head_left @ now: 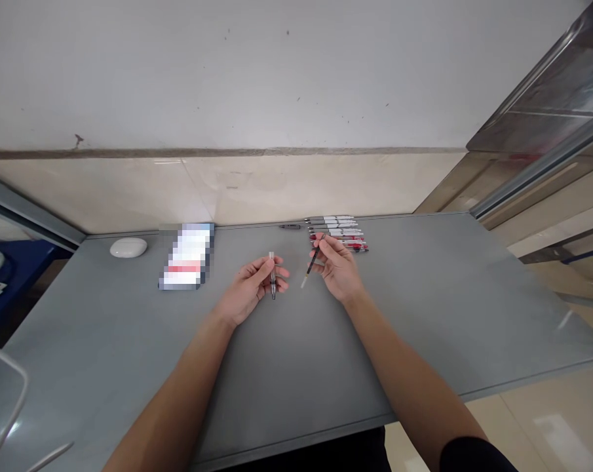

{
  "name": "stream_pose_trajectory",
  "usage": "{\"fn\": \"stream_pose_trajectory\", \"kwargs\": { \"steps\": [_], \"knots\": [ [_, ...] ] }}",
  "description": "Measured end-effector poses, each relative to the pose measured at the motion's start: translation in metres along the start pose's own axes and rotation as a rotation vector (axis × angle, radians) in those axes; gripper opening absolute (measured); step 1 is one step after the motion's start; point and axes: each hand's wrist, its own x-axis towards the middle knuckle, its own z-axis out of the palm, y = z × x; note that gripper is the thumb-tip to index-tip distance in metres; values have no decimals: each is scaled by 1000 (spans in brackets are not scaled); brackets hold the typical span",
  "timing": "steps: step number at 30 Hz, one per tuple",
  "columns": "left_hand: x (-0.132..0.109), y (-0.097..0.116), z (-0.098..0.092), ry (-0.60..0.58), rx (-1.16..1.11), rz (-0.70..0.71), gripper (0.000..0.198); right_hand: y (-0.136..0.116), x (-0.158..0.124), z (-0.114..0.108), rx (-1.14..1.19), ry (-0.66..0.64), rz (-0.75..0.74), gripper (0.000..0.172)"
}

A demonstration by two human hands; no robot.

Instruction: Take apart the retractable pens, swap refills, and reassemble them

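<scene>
Between the thumb and fingers of my left hand (pixel 251 288) is a pen barrel (pixel 273 282), clear with a dark lower end and held nearly upright. My right hand (pixel 341 269) pinches a thin pen refill (pixel 312 260), dark along most of its length with a pale lower end, tilted down to the left. The barrel and the refill are apart, both above the grey table. Just behind my right hand lies a row of several pens (pixel 335 226), white and grey with some red ones; my fingers partly hide the nearest. A small dark pen part (pixel 290 227) lies left of the row.
On the left of the grey table (pixel 286 380) are a rounded white case (pixel 128 247) and a phone-like flat object (pixel 187 255), blurred out. A wall (pixel 257 187) rises along the back edge. A white curved tube (pixel 16 400) crosses the lower left corner.
</scene>
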Motion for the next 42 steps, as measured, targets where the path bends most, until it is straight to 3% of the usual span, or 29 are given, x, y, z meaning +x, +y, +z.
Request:
{"fn": "stream_pose_trajectory", "kwargs": {
  "steps": [6,17,35,42],
  "knots": [
    [1,-1,-2,20,-101,-6,28,0,-3,2,-63,-154,92,25],
    [2,2,-2,111,-148,-37,24,-2,-4,0,-92,-213,156,27],
    [-1,1,-3,81,-126,-5,32,-2,-6,3,-144,-177,106,28],
    [1,-1,-3,131,-121,33,32,0,-6,4,-216,-73,63,29]
  ]
}}
